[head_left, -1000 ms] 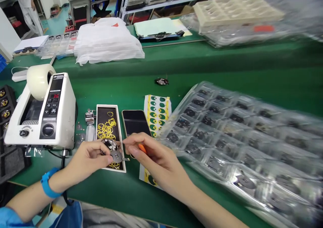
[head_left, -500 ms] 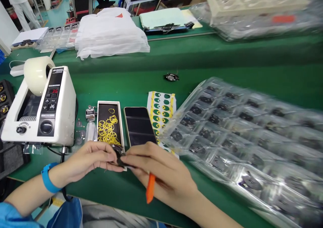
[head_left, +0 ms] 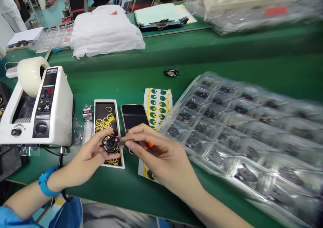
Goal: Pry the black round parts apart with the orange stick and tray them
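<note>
My left hand is closed by its fingertips on a round black part with a dark rim and small pale spots, its face turned up. My right hand pinches a slim tool with an orange end; its kind is mostly hidden by the fingers. The tool's thin dark tip points at the right edge of the part; whether it touches, I cannot tell. Below the left hand lies a white-rimmed box with yellow rings. A phone lies behind the right hand.
At left stands a tape dispenser, with a tally counter beside it. A sticker sheet lies past the phone. Clear trays with black parts fill the right. Another round part rests farther back, before white sheets.
The round part has turned face up in my left hand. My right hand has shifted slightly upward, and the tool's orange end has swung from hanging low to mostly hidden behind the fingers.
</note>
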The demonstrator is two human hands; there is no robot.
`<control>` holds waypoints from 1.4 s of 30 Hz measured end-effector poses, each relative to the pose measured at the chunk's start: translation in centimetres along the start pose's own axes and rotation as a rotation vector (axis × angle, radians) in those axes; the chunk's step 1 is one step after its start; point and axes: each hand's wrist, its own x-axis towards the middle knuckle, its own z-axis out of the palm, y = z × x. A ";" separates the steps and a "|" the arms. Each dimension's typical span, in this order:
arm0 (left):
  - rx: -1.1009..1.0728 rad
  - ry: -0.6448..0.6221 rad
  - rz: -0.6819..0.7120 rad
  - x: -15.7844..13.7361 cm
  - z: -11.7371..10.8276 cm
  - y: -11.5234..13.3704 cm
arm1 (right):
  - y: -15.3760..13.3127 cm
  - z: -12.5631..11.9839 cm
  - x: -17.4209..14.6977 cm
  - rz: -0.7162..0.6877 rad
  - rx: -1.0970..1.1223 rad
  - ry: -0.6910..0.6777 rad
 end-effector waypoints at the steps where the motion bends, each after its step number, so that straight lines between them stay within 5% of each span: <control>1: 0.025 0.005 -0.008 -0.1 0.1 0.0 | -0.1 0.1 0.0 0.021 0.016 -0.005; 14: 0.365 0.020 -0.023 -0.6 -0.1 -0.4 | 0.4 0.5 0.3 0.243 0.091 -0.050; 28: 0.167 -0.003 0.055 -0.2 0.8 -0.8 | 0.2 1.5 -0.3 0.067 -0.103 0.116; 35: 0.177 0.178 0.118 0.5 1.6 -1.0 | 0.3 1.9 -0.7 -0.043 -0.173 0.105; 42: 0.120 0.263 0.039 1.0 2.1 -0.5 | 0.9 2.1 -1.1 -0.244 -0.368 0.191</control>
